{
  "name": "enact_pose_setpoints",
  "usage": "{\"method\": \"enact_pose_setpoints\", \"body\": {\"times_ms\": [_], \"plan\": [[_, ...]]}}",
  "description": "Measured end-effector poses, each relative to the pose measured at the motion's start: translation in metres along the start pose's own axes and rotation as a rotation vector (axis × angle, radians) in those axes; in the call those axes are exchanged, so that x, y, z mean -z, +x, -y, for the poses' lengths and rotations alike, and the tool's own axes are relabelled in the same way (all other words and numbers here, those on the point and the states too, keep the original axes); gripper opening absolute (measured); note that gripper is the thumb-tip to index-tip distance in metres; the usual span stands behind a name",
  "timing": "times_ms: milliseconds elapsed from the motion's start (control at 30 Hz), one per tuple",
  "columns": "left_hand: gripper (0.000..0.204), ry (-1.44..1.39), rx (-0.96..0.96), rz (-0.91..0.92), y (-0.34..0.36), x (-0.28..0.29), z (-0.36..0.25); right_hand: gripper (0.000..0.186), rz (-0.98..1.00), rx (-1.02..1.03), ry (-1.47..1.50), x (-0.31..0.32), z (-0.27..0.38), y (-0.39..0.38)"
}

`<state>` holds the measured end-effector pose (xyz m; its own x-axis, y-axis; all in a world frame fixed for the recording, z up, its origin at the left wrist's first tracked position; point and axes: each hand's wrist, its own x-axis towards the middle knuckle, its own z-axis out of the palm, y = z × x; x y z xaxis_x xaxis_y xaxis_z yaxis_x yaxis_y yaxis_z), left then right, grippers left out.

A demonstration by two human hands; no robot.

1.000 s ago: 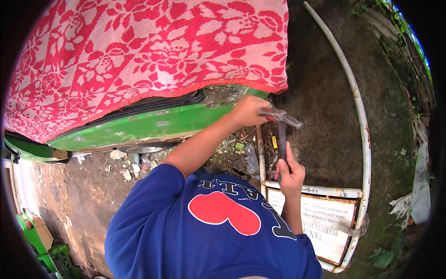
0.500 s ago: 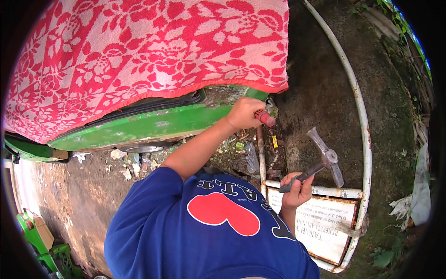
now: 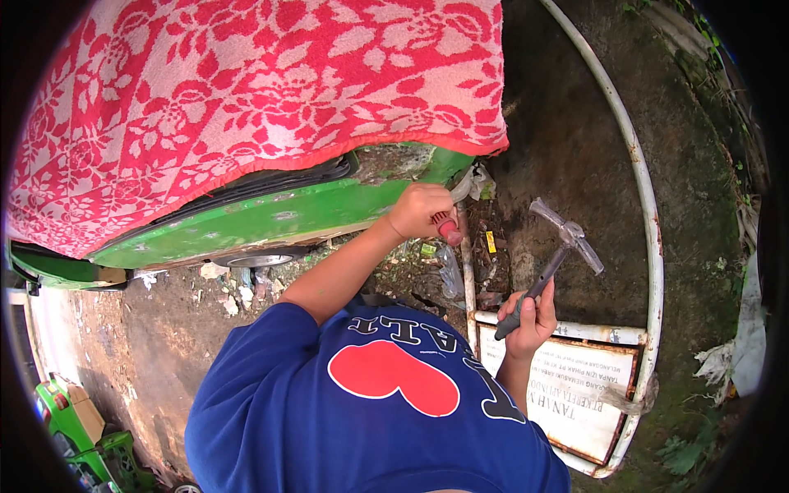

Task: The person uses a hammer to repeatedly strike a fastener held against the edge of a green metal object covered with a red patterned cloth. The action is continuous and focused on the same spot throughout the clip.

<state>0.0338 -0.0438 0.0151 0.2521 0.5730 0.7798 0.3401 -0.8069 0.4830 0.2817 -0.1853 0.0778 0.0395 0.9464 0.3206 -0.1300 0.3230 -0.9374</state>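
Observation:
My left hand (image 3: 421,210) is wrapped round the red handle (image 3: 448,229) of a tool, beside the corner of a green car body (image 3: 283,215). The handle's butt points toward me; the tool's working end is hidden behind the fingers, so its kind does not show. In my right hand (image 3: 530,323) is a hammer (image 3: 567,236), gripped low on its dark handle. Its metal head is raised to the right of the red handle and apart from it. A red and pink flowered blanket (image 3: 279,107) covers the upper part of the car.
A white metal pipe frame (image 3: 639,177) with a white sign panel (image 3: 567,390) lies at the right. Litter, including a clear plastic bottle (image 3: 449,275), is strewn on the ground below the car corner. A green toy vehicle (image 3: 78,419) stands at lower left.
My left hand has shifted a little to the left with the red-handled tool. The hammer has swung upward and slightly left in my right hand.

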Motion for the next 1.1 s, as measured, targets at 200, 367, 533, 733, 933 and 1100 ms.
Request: {"method": "enact_pose_setpoints", "body": {"times_ms": [200,367,533,733,933,1100], "plan": [[0.031,-0.077,-0.059,-0.028,0.0,-0.003,-0.009,0.051,-0.026,-0.085,0.039,0.012,-0.013,-0.015],[0.031,-0.081,-0.038,0.006,-0.008,-0.008,-0.01,0.049,-0.04,-0.143,0.052,0.02,-0.019,-0.023],[0.029,0.008,-0.017,0.034,-0.006,-0.001,-0.011,0.049,-0.016,-0.167,0.055,0.026,-0.022,-0.023],[0.03,-0.003,-0.07,-0.016,0.01,-0.003,-0.015,0.05,-0.001,-0.177,0.04,0.028,-0.025,-0.023],[0.03,0.05,-0.052,0.042,0.008,-0.007,-0.012,0.05,0.036,-0.156,0.025,0.031,-0.025,-0.02],[0.03,0.024,-0.087,0.007,0.013,-0.009,-0.011,0.05,0.034,-0.168,0.039,0.032,-0.023,-0.019]]}}
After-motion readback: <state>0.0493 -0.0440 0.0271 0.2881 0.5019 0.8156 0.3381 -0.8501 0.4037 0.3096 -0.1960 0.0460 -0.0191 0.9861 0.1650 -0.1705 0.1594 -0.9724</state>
